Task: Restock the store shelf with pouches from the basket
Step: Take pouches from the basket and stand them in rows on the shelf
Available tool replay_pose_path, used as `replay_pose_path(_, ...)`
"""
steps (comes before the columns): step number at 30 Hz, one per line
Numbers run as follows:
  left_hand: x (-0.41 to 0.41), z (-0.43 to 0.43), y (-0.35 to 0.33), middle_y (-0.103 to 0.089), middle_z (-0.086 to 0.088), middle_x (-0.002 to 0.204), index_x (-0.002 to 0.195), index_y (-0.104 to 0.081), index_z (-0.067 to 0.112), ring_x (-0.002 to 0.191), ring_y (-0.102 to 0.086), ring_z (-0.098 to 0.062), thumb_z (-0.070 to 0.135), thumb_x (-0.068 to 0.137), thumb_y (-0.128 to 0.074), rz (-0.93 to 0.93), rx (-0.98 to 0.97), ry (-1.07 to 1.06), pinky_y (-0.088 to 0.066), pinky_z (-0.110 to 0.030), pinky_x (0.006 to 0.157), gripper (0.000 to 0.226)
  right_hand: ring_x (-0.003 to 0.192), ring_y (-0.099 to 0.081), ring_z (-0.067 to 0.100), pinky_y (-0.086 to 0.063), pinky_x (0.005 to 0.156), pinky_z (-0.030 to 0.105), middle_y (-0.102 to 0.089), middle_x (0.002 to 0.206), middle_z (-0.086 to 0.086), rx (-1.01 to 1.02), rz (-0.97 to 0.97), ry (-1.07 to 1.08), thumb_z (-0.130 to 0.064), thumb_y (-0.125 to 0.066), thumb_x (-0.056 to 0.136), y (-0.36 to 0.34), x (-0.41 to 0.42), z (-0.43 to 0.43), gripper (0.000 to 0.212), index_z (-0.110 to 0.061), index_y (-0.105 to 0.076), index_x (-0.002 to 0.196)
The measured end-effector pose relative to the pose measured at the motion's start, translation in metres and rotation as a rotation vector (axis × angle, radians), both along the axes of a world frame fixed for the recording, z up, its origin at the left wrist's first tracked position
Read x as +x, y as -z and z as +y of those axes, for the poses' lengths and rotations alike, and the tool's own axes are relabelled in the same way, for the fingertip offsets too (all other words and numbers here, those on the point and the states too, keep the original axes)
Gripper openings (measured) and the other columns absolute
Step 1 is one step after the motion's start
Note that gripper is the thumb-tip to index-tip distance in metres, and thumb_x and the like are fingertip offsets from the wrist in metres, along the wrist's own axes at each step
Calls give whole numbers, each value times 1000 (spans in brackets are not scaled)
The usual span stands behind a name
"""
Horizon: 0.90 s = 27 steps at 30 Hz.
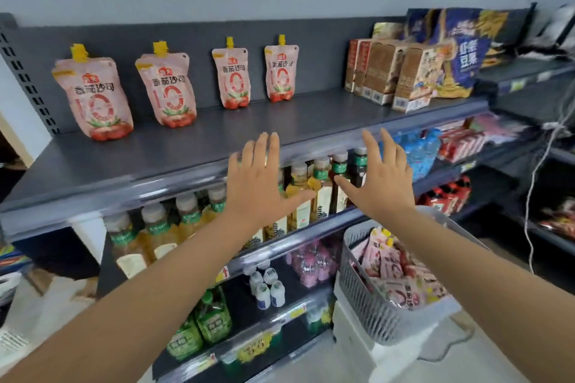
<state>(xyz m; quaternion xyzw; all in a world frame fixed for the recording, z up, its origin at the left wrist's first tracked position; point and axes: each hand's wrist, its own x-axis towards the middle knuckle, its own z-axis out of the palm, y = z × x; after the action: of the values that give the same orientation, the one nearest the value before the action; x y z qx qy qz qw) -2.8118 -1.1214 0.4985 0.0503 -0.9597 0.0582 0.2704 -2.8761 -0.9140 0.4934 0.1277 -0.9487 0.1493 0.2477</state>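
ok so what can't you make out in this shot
Head view:
1. Basket pouches: count hidden, piled behind the basket wall.
2. Bottles: labels partly covered by left hand and right hand.
3. Shelf pouches: small print blurred.

Left hand (pixel 259 179), right hand (pixel 381 176) outstretched, empty

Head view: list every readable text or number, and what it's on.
"番茄沙司": front of each shelf pouch.
"0": big red numeral below that, on the same pouches.
Red logo above it: too small to read.
Print on the basket pouches in the basket: crumpled, unreadable.
White characters on the blue bag: blurred.
Labels on the bottles and brown boxes: unreadable.
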Motion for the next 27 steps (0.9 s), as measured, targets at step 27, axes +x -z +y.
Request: replay_pose_path(27,-165,252,246,-10,-8,157,150,-4,12,139,-15,-30,101,48,-11,-769,70,70,-13,-50,111,136,128,-41,35,-42,100,42,-36,143,16,9,-1068,77,-36,-66,82,249,-193,206,83,-11,-21,147)
